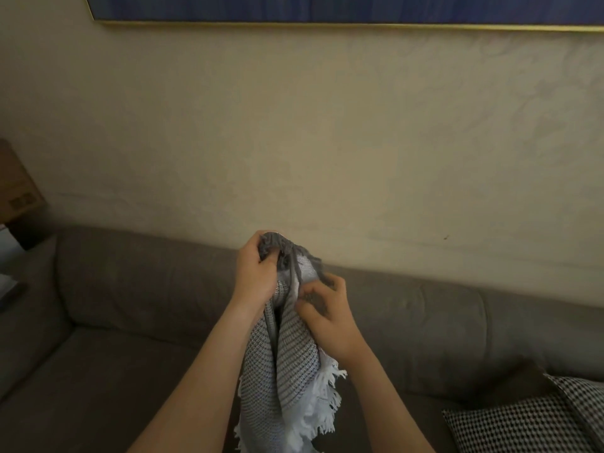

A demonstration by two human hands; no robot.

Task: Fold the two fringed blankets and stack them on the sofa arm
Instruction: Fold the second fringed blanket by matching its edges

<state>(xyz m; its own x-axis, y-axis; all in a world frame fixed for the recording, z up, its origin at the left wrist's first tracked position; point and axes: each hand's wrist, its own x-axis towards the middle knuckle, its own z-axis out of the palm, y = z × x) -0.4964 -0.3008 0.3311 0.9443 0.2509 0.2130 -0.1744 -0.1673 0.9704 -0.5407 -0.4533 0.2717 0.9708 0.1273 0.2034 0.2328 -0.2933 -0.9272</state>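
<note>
The left hand [256,276] curls its fingers [266,260] round the bunched top of the grey blanket [287,364]. At its 4 o'clock, the right hand [328,317] pinches a fold. The cloth hangs toward 6 o'clock, between both forearms, in front of the sofa [130,289].

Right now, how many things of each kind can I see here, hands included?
Grey-and-white knitted fringed blanket: 1
Hands: 2 (left hand, right hand, both gripping the blanket)
Grey-brown fabric sofa: 1
Black-and-white checked cushions: 2
Gold-framed blue picture: 1
Brown cardboard box: 1
Total: 8
</note>
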